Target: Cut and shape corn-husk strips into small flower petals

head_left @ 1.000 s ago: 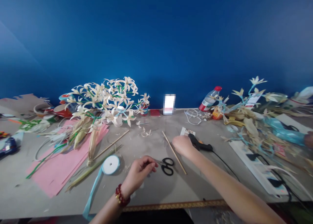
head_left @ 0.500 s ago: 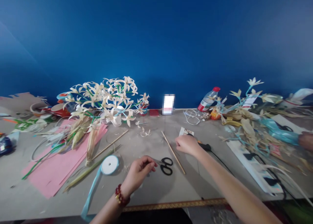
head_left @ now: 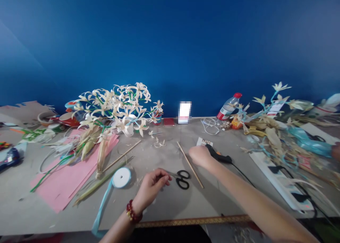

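Observation:
My left hand, with a red bead bracelet at the wrist, hovers low over the table with fingers curled and the thumb near the index finger. Anything between those fingertips is too small to make out. Just right of it lie black-handled scissors, blades towards the hand. My right hand is closed with fingertips pointing down and hidden, beside a thin wooden stick. Behind that hand are a white card and a black glue gun with a cord.
On the left are a blue ribbon spool, pink paper, dried husks and a bunch of white flowers. To the right stand a power strip and a bottle. Another person's hand shows at the right edge.
My right hand has shifted slightly left, away from the glue gun, uncovering more of it. My left hand has stayed almost still. The whole view has swung a little left.

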Tool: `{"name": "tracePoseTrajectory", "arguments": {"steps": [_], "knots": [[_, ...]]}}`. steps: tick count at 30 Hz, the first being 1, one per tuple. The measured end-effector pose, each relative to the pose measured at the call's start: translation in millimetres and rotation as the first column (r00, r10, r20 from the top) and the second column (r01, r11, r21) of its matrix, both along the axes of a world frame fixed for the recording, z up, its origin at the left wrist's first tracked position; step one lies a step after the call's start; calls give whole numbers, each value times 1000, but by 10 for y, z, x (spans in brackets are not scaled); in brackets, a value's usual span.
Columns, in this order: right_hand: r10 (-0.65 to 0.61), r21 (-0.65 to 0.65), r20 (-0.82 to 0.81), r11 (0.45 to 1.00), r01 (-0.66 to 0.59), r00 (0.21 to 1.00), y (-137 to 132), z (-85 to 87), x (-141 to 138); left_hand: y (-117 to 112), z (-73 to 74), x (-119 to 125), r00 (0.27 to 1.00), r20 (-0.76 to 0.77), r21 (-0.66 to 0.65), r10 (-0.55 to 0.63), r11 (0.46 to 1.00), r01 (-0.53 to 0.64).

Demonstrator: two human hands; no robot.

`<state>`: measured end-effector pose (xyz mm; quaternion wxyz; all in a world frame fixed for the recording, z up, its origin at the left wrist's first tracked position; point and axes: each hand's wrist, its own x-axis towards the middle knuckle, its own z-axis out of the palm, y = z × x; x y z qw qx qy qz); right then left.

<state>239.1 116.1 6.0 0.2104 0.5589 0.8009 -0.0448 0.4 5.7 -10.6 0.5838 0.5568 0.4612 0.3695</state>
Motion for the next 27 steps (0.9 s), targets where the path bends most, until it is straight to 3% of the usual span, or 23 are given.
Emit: {"name": "tracePoseTrajectory", "arguments": {"steps": [6, 16, 22, 27], "knots": [[-17, -27, 52, 999, 19, 998, -29, 115, 140, 21, 9, 33, 1000, 12, -14, -18, 1000, 19], [-63, -44, 80, 997, 67, 995, -37, 56, -104, 20, -11, 21, 1000, -16, 9, -17, 1000, 17], [-56, -31, -62, 998, 55, 997, -20, 74, 78, 38, -21, -3, 1000, 3, -14, -11, 1000, 11], [-38, -29, -286, 999, 31, 957, -83, 210, 170, 66, -79, 45, 1000, 20, -2, -24, 1000, 24]]}}
